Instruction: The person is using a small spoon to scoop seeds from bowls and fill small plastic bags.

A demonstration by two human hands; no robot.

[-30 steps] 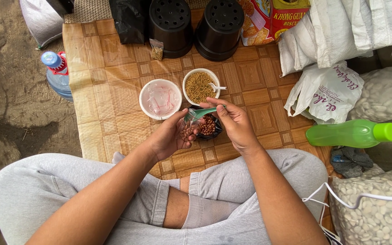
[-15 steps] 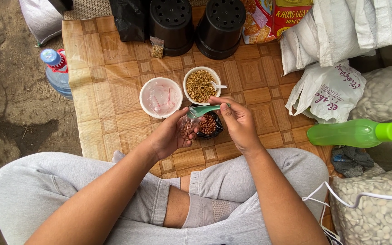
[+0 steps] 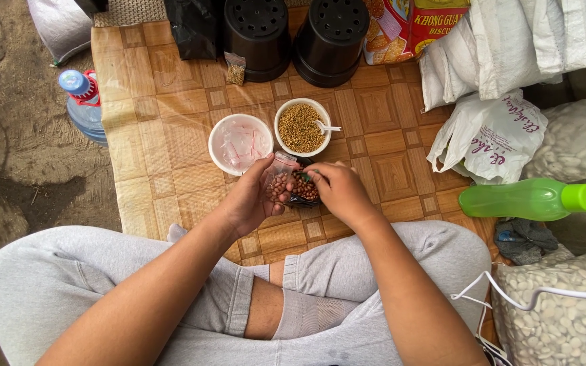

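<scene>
My left hand (image 3: 249, 198) holds a small clear plastic bag (image 3: 278, 181) partly filled with reddish-brown beans, upright over the mat. My right hand (image 3: 334, 191) is lowered into a dark bowl of the same beans (image 3: 302, 190) just right of the bag, its fingers curled around a green spoon that is almost hidden. Beyond them stand a white bowl of small tan seeds (image 3: 300, 127) with a white spoon in it and a white bowl holding clear plastic bags (image 3: 240, 144).
Two black pots (image 3: 294, 37) and a black bag stand at the mat's (image 3: 164, 135) far edge. A water bottle (image 3: 81, 107) lies left. Right: white sacks, a printed plastic bag (image 3: 490, 139), a green bottle (image 3: 528, 198), a sack of white beans (image 3: 564, 318).
My right hand has dropped from above the bag down into the dark bowl of beans, taking the green spoon with it. The left hand has lifted the bag slightly.
</scene>
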